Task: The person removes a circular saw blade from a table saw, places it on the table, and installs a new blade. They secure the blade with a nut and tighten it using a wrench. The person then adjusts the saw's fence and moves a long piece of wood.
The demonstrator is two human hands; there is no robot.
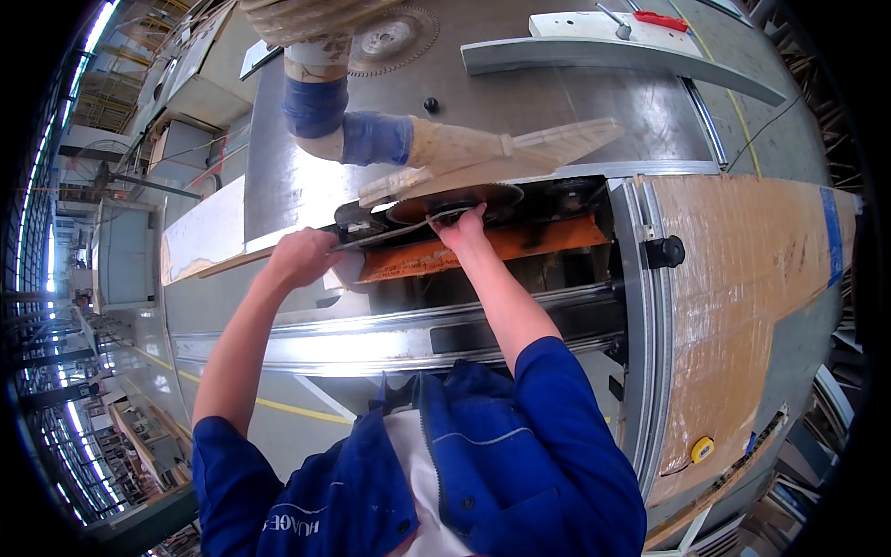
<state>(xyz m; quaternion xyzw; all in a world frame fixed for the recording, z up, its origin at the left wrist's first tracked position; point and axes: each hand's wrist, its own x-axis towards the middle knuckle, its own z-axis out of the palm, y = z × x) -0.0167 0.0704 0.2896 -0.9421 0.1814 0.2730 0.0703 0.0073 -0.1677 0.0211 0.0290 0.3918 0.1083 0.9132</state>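
Observation:
A toothed circular saw blade sits in the open slot of a table saw, above an orange inner panel. My left hand is closed around the near end of a long thin metal bar, which looks like a wrench handle. The bar slants up and right to the middle of the blade. There my right hand reaches in, its fingers bent at the bar's far end by the blade's centre. My fingers and the shadow hide how that end sits.
A dust hood and hose with blue tape hang over the slot. On the grey saw table lie another saw blade, a black knob and a metal fence. A yellow tape measure rests on the wrapped board at right.

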